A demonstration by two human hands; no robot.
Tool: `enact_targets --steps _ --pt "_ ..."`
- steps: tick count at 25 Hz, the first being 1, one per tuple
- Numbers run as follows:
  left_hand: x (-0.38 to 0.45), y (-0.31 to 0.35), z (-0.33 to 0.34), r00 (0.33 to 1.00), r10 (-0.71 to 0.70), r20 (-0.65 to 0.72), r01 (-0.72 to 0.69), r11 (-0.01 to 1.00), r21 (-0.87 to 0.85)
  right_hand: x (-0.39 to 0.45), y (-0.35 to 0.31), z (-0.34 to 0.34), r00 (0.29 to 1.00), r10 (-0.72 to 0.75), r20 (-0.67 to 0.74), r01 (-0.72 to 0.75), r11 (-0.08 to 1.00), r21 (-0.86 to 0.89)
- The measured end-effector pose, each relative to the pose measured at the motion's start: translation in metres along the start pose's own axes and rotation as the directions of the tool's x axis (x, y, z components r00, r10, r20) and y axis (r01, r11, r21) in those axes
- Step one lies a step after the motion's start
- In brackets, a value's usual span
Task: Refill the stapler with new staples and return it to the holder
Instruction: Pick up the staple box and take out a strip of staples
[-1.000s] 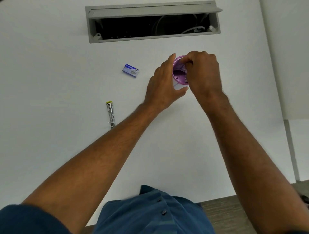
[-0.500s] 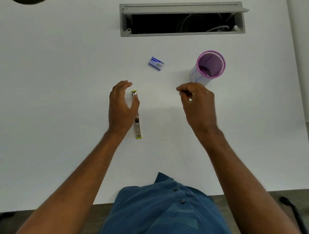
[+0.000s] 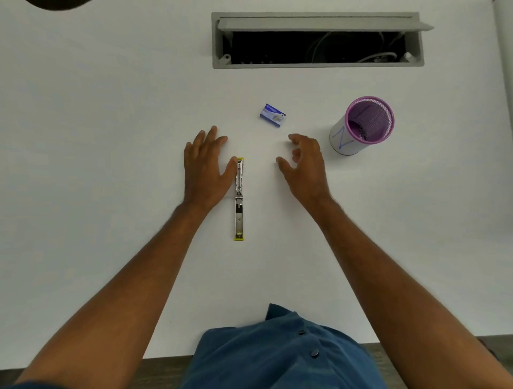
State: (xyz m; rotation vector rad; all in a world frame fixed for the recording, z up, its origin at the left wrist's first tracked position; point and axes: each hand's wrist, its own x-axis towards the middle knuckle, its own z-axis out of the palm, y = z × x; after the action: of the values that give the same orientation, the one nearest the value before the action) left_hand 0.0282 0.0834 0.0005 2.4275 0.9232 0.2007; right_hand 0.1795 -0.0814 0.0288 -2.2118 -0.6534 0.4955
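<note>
A metal stapler with yellow-green ends lies unfolded flat in a straight line on the white desk. My left hand rests flat just left of its far half, thumb touching it, fingers spread. My right hand hovers to the stapler's right, fingers curled loosely and empty. A small blue staple box lies beyond the hands. The purple mesh holder with a white sleeve stands at the right, something small lying at its bottom.
A grey cable hatch stands open in the desk's far side, with cables inside. The desk's front edge runs at my blue shirt. A dark object peeks in at the top left.
Both hands left the holder and came down beside the stapler. My left hand has flattened next to it and my right hand has opened its fingers.
</note>
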Motion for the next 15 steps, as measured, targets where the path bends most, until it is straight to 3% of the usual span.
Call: enact_targets --steps 4,9,15 --pt "0.018 0.001 0.005 0.999 0.025 -0.028 -0.023 0.998 0.052 0.042 -0.005 0.009 0.999 0.031 -0.040 -0.031 1.000 -0.004" --pt "0.012 0.001 0.009 0.999 0.044 -0.028 -0.039 0.986 0.162 0.062 -0.010 0.020 0.997 -0.056 -0.060 0.047 0.989 -0.138" --pt "0.012 0.001 0.011 0.999 0.045 -0.020 -0.041 0.984 0.176 0.063 -0.010 0.024 0.988 -0.067 -0.142 0.045 0.987 -0.155"
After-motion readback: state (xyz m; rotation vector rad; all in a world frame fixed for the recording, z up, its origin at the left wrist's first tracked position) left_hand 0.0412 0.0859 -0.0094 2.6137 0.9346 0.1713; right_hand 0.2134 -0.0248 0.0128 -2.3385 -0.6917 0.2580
